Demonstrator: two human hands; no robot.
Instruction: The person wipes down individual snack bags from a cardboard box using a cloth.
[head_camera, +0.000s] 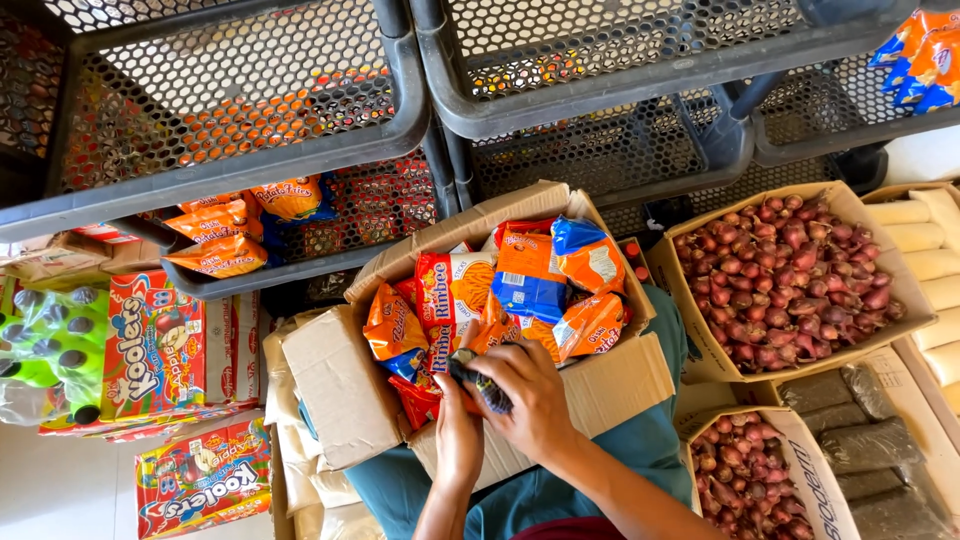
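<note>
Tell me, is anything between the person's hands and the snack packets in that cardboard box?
Nothing visible is. The box has its flaps open, and both the left hand and right hand are already on a dark packet at the near edge of the orange snack packets.

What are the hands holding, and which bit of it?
Both hands, the left hand and right hand, grip one snack packet by its near end, at the edge of the open cardboard box. Most of the packet is hidden.

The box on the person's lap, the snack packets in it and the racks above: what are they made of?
Box: brown cardboard, matte, with folded flaps. Snack packets: glossy printed film, probably plastic, creased and shiny. Racks: dark grey perforated trays, likely moulded plastic.
</note>
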